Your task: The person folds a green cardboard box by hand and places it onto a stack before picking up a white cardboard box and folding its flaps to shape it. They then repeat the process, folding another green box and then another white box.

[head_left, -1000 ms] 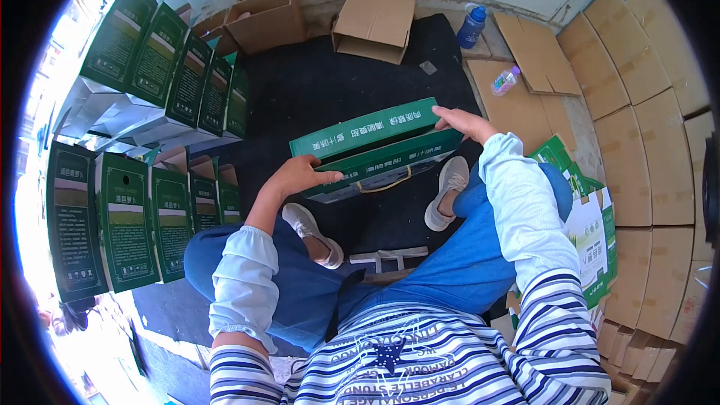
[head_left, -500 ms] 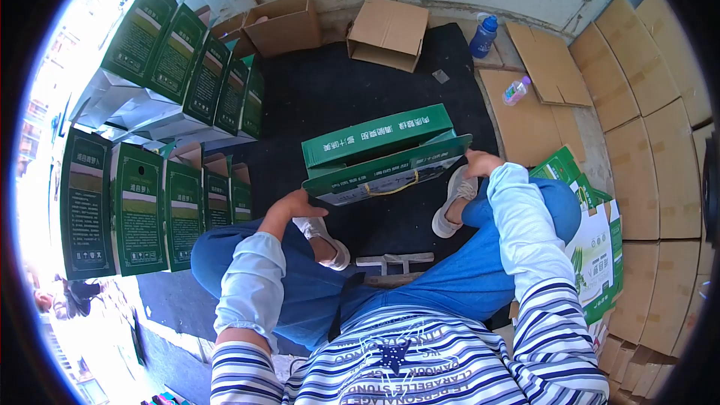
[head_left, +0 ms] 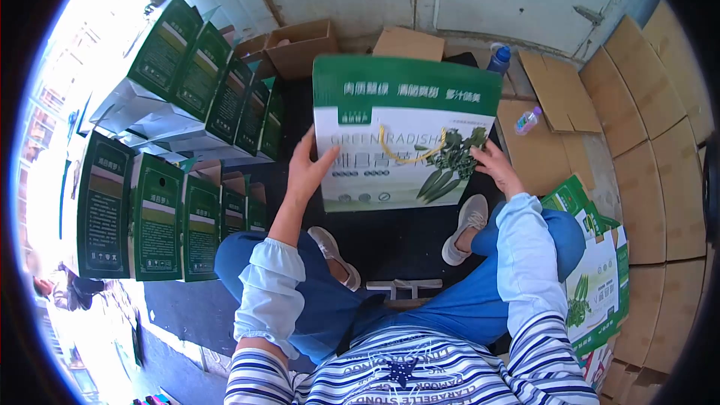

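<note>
A green and white gift box point(head_left: 390, 116) printed "GREEN RADISH", with a yellow cord handle point(head_left: 405, 151) on its face, is held up in front of my knees. My left hand point(head_left: 304, 169) grips its left edge, thumb on the white front and the other fingers hidden behind. On the lower right side my right hand point(head_left: 495, 165) holds the box, its thumb and fingertips by the printed radishes. The broad printed face is turned towards me.
Several similar green boxes point(head_left: 180, 202) stand in two rows at the left. Flat printed box sheets point(head_left: 596, 292) lie by my right knee. Brown cartons point(head_left: 637, 157) are stacked at the right. A blue bottle point(head_left: 499, 61) and a small clear bottle point(head_left: 528, 121) stand or lie near flattened cardboard point(head_left: 555, 90).
Both hands have lifted the box and tipped it up, so its printed front now faces me instead of its narrow top. The camera view has also shifted slightly.
</note>
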Motion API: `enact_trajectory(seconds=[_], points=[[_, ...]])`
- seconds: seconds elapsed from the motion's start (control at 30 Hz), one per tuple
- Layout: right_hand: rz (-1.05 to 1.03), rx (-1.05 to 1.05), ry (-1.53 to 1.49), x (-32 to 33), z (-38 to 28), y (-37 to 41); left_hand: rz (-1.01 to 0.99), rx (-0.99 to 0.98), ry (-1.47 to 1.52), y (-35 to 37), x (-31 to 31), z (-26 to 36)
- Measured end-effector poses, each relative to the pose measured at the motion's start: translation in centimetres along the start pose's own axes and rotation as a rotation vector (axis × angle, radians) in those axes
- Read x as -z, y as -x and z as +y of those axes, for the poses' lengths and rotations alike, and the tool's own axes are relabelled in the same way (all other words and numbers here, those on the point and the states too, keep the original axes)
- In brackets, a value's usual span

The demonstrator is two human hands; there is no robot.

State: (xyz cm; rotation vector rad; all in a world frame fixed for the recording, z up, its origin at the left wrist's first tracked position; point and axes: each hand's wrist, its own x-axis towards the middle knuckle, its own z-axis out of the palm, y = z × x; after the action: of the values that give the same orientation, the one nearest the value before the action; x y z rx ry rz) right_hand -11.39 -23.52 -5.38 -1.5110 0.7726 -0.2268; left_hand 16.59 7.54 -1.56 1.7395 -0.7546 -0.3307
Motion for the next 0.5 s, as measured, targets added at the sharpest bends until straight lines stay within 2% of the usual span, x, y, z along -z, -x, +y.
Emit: enact_trajectory(seconds=[0.07,0.13,0.17,0.3,0.4,0.5], points=[[0.041,0.097,-0.068,-0.6,-2.3,0.8,0.133,-0.231,-0.082,-1.1,0.5,3.5],[0.072,0.176,-0.104,-1.3,-4.0,1.7,0.235,-0.269,-0.195,-0.5,1.0,9.5],[0.083,0.209,-0.106,-1.5,-4.7,2.0,0.246,-0.276,-0.136,-0.5,1.1,11.8],[0.092,0.290,-0.186,-2.1,-5.7,2.0,0.325,-0.497,-0.416,0.0,1.4,19.1],[0.042,0.345,-0.316,-2.7,-6.2,1.9,0.402,-0.685,-0.555,0.6,1.4,22.6],[0.049,0.371,-0.390,-3.7,-6.9,2.0,0.418,-0.773,-0.613,1.4,1.4,24.9]])
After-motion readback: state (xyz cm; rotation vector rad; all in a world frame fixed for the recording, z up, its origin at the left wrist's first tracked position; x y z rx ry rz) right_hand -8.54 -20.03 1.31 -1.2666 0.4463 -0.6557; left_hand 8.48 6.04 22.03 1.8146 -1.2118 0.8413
